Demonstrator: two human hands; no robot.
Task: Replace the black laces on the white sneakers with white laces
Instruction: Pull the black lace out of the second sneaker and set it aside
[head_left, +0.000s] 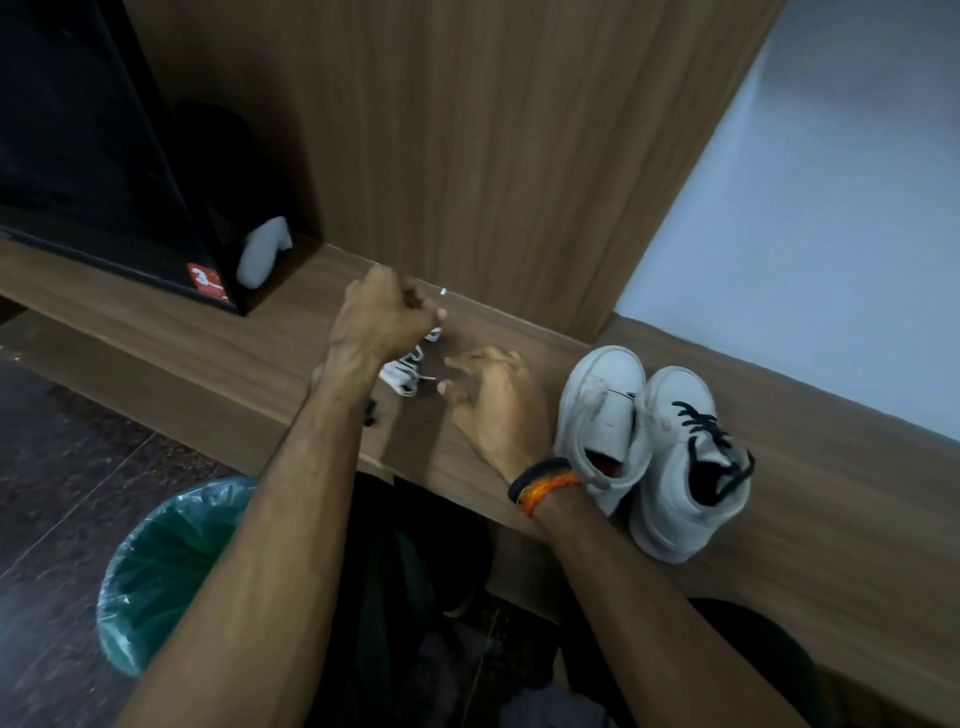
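The left hand (382, 317) pinches a lace end above the white laces (408, 371); the open, empty right hand (493, 400) waits just right of them.

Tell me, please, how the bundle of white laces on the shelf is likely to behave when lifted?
The white laces lie in a loose tangle, so they are probably floppy and will likely trail. They look thin, so probably light. The left hand seems to pinch one strand.
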